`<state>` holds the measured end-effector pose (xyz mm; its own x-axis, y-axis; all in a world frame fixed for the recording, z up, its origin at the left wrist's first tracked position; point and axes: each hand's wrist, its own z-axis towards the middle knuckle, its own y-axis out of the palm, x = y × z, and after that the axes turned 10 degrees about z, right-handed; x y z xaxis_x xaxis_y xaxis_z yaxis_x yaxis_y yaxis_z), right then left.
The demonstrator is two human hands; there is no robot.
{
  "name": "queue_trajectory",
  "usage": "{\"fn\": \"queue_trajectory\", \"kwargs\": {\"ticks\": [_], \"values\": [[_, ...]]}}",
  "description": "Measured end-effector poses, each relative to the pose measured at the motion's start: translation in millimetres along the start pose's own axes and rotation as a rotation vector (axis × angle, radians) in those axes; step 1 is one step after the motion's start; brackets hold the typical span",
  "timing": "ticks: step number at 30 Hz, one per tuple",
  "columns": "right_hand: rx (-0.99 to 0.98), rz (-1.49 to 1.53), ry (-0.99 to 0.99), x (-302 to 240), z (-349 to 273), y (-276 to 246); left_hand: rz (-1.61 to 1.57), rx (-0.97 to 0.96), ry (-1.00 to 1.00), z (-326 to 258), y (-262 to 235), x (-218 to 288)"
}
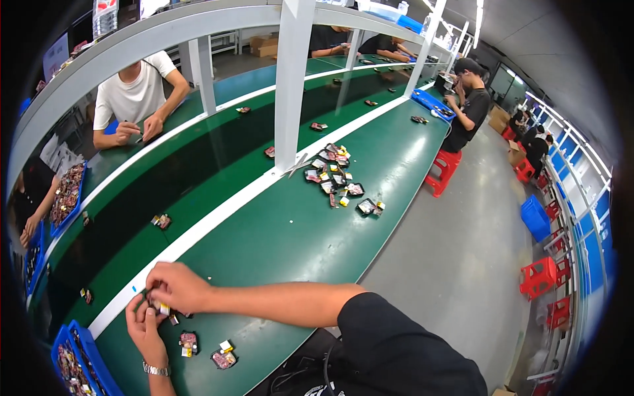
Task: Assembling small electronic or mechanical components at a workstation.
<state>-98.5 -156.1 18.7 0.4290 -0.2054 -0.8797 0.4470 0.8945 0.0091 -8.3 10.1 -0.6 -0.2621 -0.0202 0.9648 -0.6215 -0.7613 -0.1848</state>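
Observation:
At the lower left, my left hand (147, 335), with a metal watch band at the wrist, has its fingers closed around a small dark electronic module (163, 308) with a yellow-and-white block. My right hand (177, 288) reaches over from the right, its fingertips pinched on the same module; the fingers hide most of it. Beside my hands on the green bench (277, 264) lie a reddish circuit-board module (188, 342) and another module with a yellow-white block (224, 357). Further pieces show partly behind my left fingers.
A heap of similar modules (333, 175) lies farther along the bench, with tweezers (298, 165) by the white post (290, 86). Left of the white rail, a belt (218, 171) carries scattered modules. Blue bins (82, 356) stand lower left. Co-workers sit across and ahead; red stools (538, 277) stand right.

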Motion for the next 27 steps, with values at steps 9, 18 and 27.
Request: {"fn": "queue_trajectory", "kwargs": {"ticks": [9, 18, 27], "values": [[0.702, -0.503, -0.044, 49.3, 64.8, -182.7, 0.085, -0.033, 0.024, 16.9, 9.6, 11.0], [0.368, -1.057, 0.018, 86.3, 82.2, -219.0, 0.222, -0.035, 0.108, 6.2, 5.2, 11.3], [0.119, -1.159, 0.059, 91.9, 91.8, -101.5, 0.149, -0.001, 0.111, 5.1, -1.6, 7.8]]}}
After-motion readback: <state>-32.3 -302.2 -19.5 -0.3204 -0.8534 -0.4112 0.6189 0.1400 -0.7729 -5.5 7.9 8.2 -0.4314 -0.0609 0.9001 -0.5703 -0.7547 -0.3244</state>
